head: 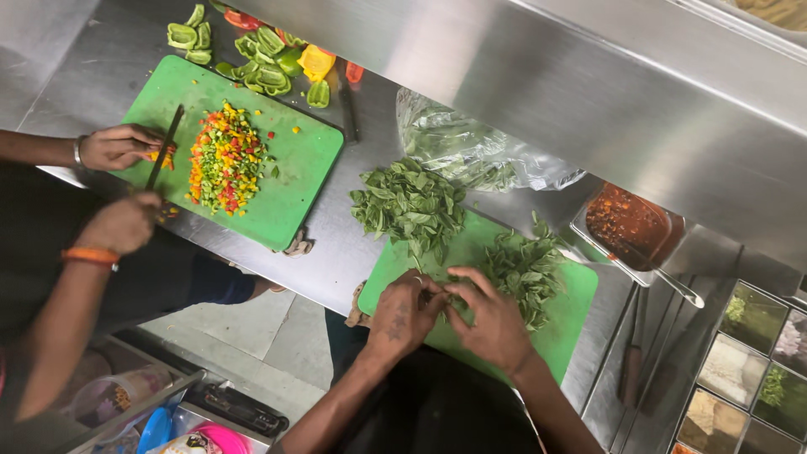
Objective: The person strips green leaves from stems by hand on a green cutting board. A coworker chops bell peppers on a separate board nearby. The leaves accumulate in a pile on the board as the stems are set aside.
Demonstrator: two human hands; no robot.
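Observation:
My left hand (403,315) and my right hand (496,324) meet over the near edge of a green cutting board (565,338). The fingers of both pinch a small sprig of green leaves (447,296) between them. A heap of the same leaves (525,269) lies on the board just beyond my right hand. A bigger heap of leaves (409,204) sits on the steel counter past my left hand, overlapping the board's far corner.
A clear plastic bag of greens (471,147) lies against the steel shelf. A steel tub of red sauce (630,227) with a spoon stands to the right, above several spice tubs (748,370). At left, a co-worker's hands (118,147) and knife (164,147) chop diced peppers (223,160) on another green board (294,168).

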